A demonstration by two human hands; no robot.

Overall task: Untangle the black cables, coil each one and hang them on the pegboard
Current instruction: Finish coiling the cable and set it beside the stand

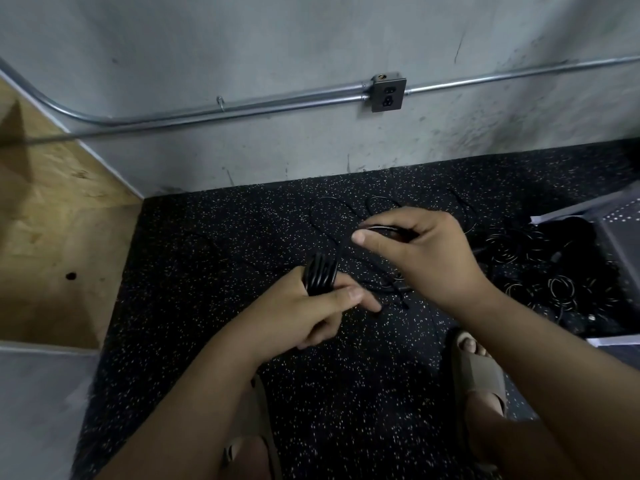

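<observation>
1. Head view, centre of the frame: the left hand [311,313] grips a small coil [320,275] of black cable. Its fingers [367,301] curl round the loops and the thumb lies across them.
2. Just above and to the right, the right hand [415,251] pinches the free cable [381,229] between thumb and curled fingers. The rest trails in loose loops on the floor [207,271] towards the wall.
3. The step looks like laying the next loop. Match each loop to those already held, and twist the strand slightly so it lies flat.
4. Let the slack slide through the right fingers rather than tugging it.
5. Mind the pile [540,268] of other cables at the right of the frame, since the trailing end may be caught in it.
6. The perforated grey panel at the right edge is probably the pegboard [620,244]. It lies close by for the hanging.
</observation>
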